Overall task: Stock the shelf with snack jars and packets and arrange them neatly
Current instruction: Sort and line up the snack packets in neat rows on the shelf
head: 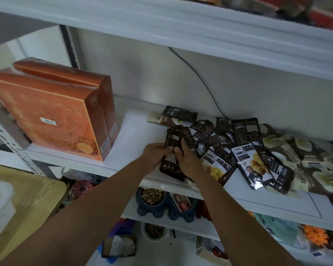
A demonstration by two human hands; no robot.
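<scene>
because you are squaring up a small stack of dark, glossy plastic snack packets (pixel 172 143), both hands grip it from either side. your left hand (pixel 154 156) curls its fingers round the left edge, and your right hand (pixel 188 160) wraps the right edge with the thumb across the front. the stack stands roughly upright near the front lip of the white painted shelf board (pixel 135 129); whether its lower end rests on the board is not clear. holding it from both sides looks meant to line up the slippery edges before it is set down.

just to the right, touching your right hand, lies a loose heap of flat, crinkly dark packets (pixel 238 143), overlapping at all angles, some printed with yellow nuts. beyond them, larger brown-and-cream printed pouches (pixel 304 158) lie flat toward the right end. to the left, well apart from the stack, two stiff orange cardboard boxes (pixel 52 120) stand upright side by side. the bare stretch of board between seems the natural spot for a tidy row.

a thin grey cable (pixel 198 75) runs down the back wall (pixel 142 73) behind the heap. below, a dark blue bowl of pale nuts (pixel 152 196) sits on the lower shelf (pixel 161 221).
</scene>
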